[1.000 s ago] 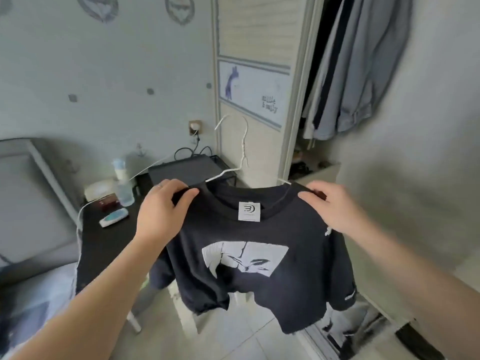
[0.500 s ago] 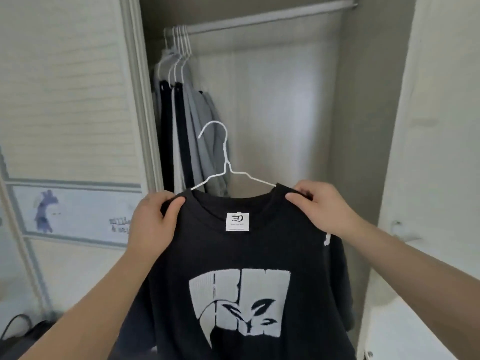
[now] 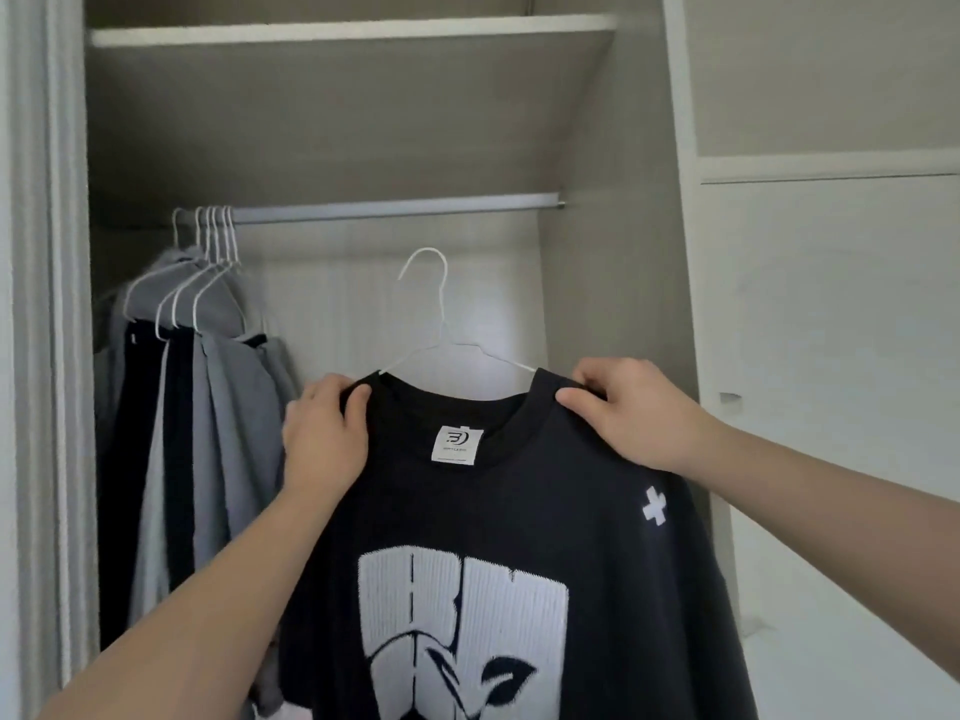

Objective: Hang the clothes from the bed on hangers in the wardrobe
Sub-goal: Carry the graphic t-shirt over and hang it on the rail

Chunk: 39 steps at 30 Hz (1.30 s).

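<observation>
A black T-shirt [image 3: 498, 517] with a white print and a white neck label hangs on a white wire hanger [image 3: 440, 324]. My left hand [image 3: 327, 433] grips its left shoulder and my right hand [image 3: 631, 410] grips its right shoulder, both pinching cloth over the hanger's arms. The hanger's hook stands upright, below and in front of the wardrobe rail [image 3: 395, 207], apart from it.
Several grey and black garments [image 3: 208, 407] on white hangers crowd the rail's left end. A shelf [image 3: 353, 33] runs above the rail. The sliding door frame [image 3: 52, 356] stands on the left, a white panel [image 3: 831, 356] on the right.
The view swung from the desk to the open wardrobe and tilted upward. Both hands carried the shirt on its hanger up closer to the rail, keeping the same grip.
</observation>
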Motion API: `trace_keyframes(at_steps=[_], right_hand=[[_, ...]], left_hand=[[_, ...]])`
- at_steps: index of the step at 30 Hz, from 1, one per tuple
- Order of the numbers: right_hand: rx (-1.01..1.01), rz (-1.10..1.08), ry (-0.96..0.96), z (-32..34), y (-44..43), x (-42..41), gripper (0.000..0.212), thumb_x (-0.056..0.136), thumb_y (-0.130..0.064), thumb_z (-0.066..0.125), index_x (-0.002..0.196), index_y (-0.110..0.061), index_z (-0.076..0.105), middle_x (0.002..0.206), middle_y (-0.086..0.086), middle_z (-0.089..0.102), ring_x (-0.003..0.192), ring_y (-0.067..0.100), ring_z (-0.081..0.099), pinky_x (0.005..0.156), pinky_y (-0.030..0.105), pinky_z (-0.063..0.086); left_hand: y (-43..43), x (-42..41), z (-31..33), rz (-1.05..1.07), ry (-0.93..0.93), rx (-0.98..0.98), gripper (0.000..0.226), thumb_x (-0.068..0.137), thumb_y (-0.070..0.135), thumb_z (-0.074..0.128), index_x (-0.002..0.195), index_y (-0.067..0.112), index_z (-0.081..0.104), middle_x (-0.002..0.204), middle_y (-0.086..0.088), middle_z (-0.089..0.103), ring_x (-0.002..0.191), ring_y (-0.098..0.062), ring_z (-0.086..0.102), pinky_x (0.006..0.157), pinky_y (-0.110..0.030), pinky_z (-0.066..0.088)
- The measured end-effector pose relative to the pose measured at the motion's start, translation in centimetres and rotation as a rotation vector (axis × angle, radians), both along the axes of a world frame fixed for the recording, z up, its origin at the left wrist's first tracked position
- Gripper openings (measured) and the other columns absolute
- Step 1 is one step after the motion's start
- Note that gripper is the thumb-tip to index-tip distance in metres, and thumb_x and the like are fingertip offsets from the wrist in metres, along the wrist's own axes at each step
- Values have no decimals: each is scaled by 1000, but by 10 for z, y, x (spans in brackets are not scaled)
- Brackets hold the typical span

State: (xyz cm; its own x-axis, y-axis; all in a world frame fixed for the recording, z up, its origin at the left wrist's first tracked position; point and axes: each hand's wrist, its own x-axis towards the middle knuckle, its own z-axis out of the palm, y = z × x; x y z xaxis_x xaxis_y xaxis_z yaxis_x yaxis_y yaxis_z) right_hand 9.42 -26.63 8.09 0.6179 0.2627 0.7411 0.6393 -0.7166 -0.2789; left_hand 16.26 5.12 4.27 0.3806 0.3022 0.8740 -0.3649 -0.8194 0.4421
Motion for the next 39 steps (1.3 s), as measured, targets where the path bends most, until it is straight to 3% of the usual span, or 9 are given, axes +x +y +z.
trace_keyframes(at_steps=[3,6,11,15,18,22,28,35,39], right_hand=[[9,1,-4,23,3,16,26,97,-32,54,73,-22,55,70,-5,62,69,11,56,62,23,43],[-18,-12,13,46,11,27,24,97,-36,53,75,-26,56,74,-8,64,70,7,58,61,22,40],[-73,-153,-50,93,36,43,29,98,-39,49,76,-21,57,75,-4,61,73,11,57,58,24,40],[-100,-309,-64,127,65,60,27,95,-29,46,76,-12,55,76,4,61,74,23,59,57,29,42],[-97,-398,-77,144,87,70,29,95,-27,44,81,-5,57,76,8,60,76,28,59,61,29,43],[-102,-514,-129,164,124,100,30,98,-25,43,76,-7,52,75,8,57,67,23,52,53,27,37],[-78,-604,-212,184,169,145,21,97,-25,43,91,-12,57,83,8,59,76,28,56,56,31,39],[-25,-644,-219,193,205,181,19,96,-21,45,88,-6,55,76,6,55,62,18,49,51,26,36],[-14,-648,-173,194,217,192,19,97,-21,45,91,-6,55,75,4,52,61,16,47,49,24,33]], left_hand=[[-3,37,30,-18,-48,22,22,103,29,48,98,12,61,99,-10,63,95,-33,55,79,-36,35],[2,75,58,-71,-76,47,22,103,32,45,92,16,56,93,-4,61,92,-30,55,79,-40,40],[0,130,114,-163,-136,59,19,104,30,43,91,19,52,94,-1,58,93,-27,52,80,-34,36],[0,171,153,-254,-151,24,22,103,32,42,92,17,54,98,-5,60,98,-30,53,83,-39,41],[0,196,174,-267,-141,-3,28,103,34,42,101,12,58,106,-11,60,105,-34,51,91,-43,43],[17,230,195,-324,-82,-81,29,103,40,41,110,18,59,119,-11,57,119,-34,44,98,-41,38],[40,280,202,-431,-15,-190,34,101,44,42,119,22,61,130,-7,58,123,-36,49,96,-39,38],[44,302,197,-848,102,-284,82,75,78,36,146,36,43,150,9,46,136,-20,44,115,-46,34],[44,309,198,-890,127,-254,74,91,68,40,155,32,31,159,10,33,146,-18,32,121,-44,24]])
